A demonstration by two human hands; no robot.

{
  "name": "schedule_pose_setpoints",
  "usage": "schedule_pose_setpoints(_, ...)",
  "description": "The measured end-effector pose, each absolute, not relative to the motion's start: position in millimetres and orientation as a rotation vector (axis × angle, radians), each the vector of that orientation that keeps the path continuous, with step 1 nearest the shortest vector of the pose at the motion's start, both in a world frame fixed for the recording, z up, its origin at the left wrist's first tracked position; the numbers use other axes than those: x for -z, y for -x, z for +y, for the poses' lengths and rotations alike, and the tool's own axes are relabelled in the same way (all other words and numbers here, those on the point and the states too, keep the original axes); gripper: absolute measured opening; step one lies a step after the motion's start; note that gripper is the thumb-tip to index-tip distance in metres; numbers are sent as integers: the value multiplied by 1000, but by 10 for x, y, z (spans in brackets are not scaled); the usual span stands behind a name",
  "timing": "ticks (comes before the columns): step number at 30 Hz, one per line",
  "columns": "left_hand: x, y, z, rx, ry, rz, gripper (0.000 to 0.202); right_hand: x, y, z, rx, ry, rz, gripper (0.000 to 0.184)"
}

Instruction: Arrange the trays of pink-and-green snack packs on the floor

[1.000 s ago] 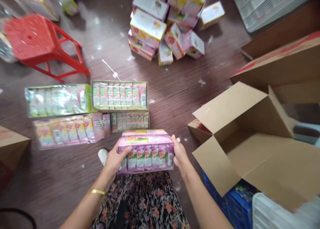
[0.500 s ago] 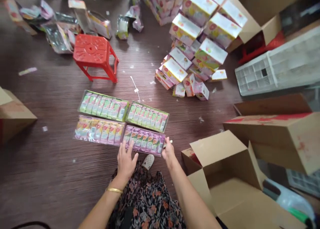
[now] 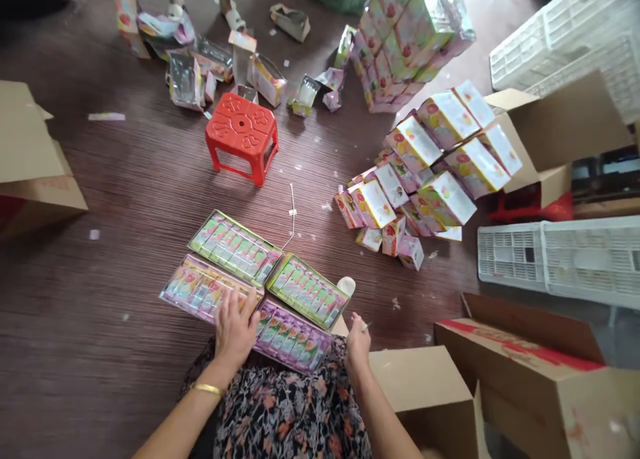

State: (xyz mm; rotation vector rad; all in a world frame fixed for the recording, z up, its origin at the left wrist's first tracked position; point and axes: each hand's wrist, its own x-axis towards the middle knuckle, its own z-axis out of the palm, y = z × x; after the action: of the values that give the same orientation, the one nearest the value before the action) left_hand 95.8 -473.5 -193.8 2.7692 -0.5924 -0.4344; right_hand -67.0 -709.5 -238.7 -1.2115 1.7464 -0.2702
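Observation:
My left hand lies with its fingers spread on the near edge of a yellow and pink tray of wrapped packets, close to a purple tray of packets. Beyond these two are a green tray of packets and a second green tray; all four sides meet near the middle. My right hand is closed, just right of the purple tray and apart from it. A small pale tip sticks out of its fingers; what it belongs to I cannot make out.
A red plastic stool stands beyond the trays. Printed boxes are piled at the back right, a taller stack behind. Open cartons and white crates line the right. Torn packaging and a carton are left.
My left hand has moved left, from the purple tray onto the yellow one. My right hand has come away from the purple tray's end. The trays look more slanted as the view turned.

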Motion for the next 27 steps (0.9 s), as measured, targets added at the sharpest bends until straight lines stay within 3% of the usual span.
schedule_pose_setpoints(5, 2109, -1754, -5277, 171, -2708, -162, 50, 2367, 50, -7613, 99, 1658, 1455, 47)
schedule_pose_setpoints(10, 2342, -2185, -5771, 78, -2736, 380, 52, 2486, -587, -7895, -456, 1900, 876, 41)
schedule_pose_setpoints(15, 2439, -2152, -5988, 36, -2847, 360, 55, 2537, -827, -7790, -742, 1843, 669, 37)
schedule_pose_setpoints(20, 2483, -2074, -5969, 42, -2917, 304, 56, 2554, -891, -7686, -747, 1817, 698, 40)
schedule_pose_setpoints(27, 2419, -2176, -5895, 48, -2887, 343, 55, 2558, -1349, -7939, -809, 1748, 703, 30)
